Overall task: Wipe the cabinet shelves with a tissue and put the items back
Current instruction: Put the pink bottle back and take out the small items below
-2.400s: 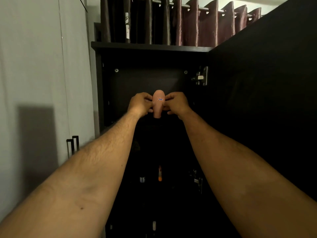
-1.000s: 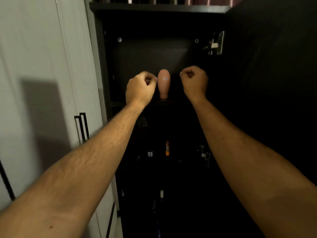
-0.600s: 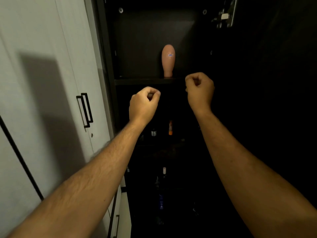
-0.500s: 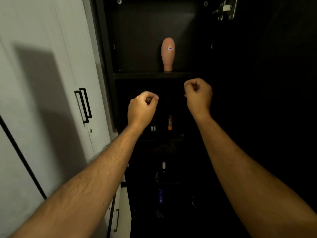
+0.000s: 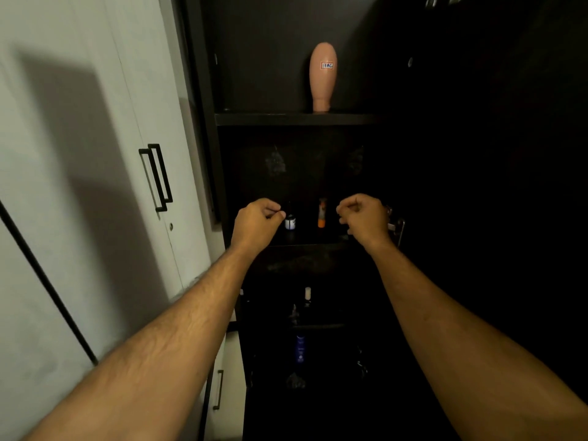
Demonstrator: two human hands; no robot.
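Cabinet shelves (image 5: 296, 118) stand dark before me, the top one holding a pink bottle (image 5: 323, 76) upright near its front edge; on the shelf below, a small white-labelled bottle (image 5: 290, 222) and an orange-tipped tube (image 5: 322, 213) stand between my hands; my left hand (image 5: 256, 222) and right hand (image 5: 364, 219) hover apart, fingers curled, gripping nothing I can make out; no tissue shows. The next shelf, I judge, wants clearing first: I should lift each small item by its body, one at a time, set it aside upright, then wipe from the back toward the front; lower shelves hold more bottles, too dim to name.
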